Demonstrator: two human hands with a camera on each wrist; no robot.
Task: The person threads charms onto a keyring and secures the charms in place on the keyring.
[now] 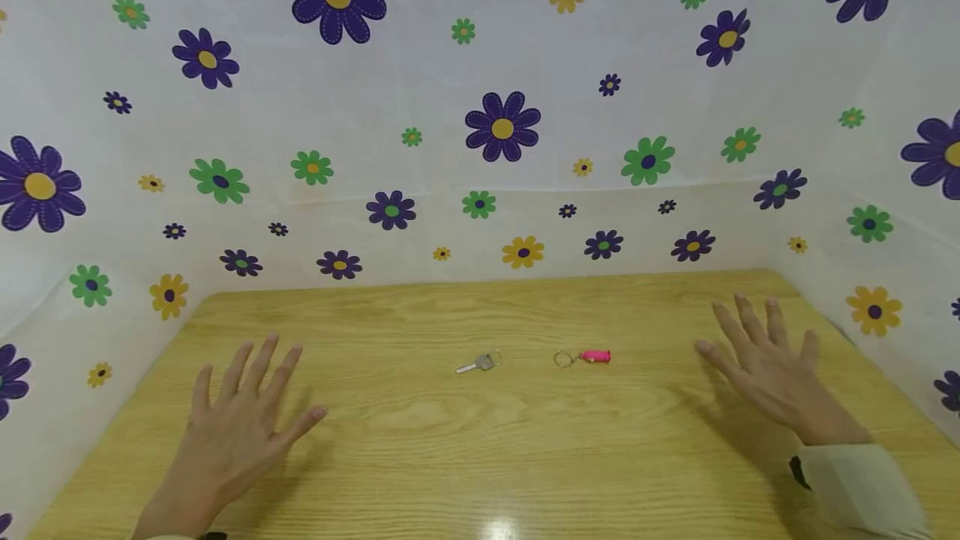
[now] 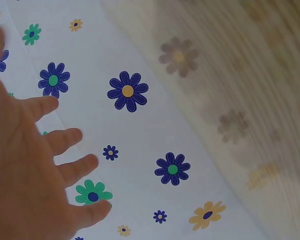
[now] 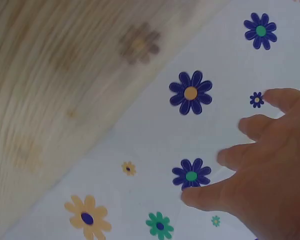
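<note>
A silver key with a ring (image 1: 482, 362) lies near the middle of the wooden table in the head view. To its right is a pink keychain piece (image 1: 596, 356) with its own metal ring, apart from the key. My left hand (image 1: 234, 438) is at the left, fingers spread, holding nothing. Far to the right of the pink piece, my right hand (image 1: 776, 373) has its fingers spread too, with nothing in it. Both wrist views show the left hand (image 2: 35, 165) and the right hand (image 3: 270, 165) with extended fingers; neither key nor pink piece appears there.
The wooden table (image 1: 420, 473) has a glare spot at its front edge. A white cloth (image 1: 420, 90) printed with purple, green and yellow flowers stands behind the table and along both sides.
</note>
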